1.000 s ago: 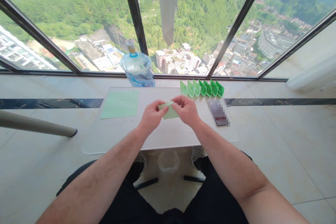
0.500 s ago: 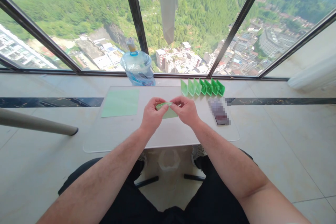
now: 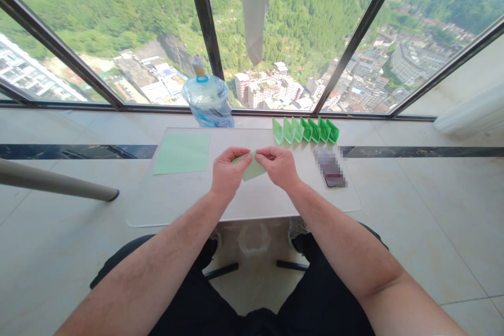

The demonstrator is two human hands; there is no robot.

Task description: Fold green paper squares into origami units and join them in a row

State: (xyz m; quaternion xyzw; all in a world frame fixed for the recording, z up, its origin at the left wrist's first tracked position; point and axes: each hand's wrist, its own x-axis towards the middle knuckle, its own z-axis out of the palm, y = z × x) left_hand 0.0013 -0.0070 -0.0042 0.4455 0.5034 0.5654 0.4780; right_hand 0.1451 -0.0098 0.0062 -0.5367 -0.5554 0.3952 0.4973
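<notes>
Between my two hands is a folded piece of light green paper [image 3: 253,169], raised just over the white table [image 3: 181,199]. My left hand [image 3: 230,169] pinches its left side, thumb on the near face. On the other side my right hand [image 3: 279,166] grips the paper's upper right with thumb and fingers. The paper's upper edge is partly covered by my fingers. A flat sheet of light green paper [image 3: 181,154] lies on the table left of my hands. Beyond my right hand stands a row of several folded green paper pieces [image 3: 305,130], some pale, some darker.
A phone [image 3: 332,170], partly pixelated, lies on the table's right side. Behind the table, a large clear blue water bottle [image 3: 207,98] stands by the window. A grey pole [image 3: 59,181] reaches in from the left.
The folded paper has tilted between my hands, so more of its near face shows and its open upper edge looks narrower. Both hands keep their pinch in nearly the same place.
</notes>
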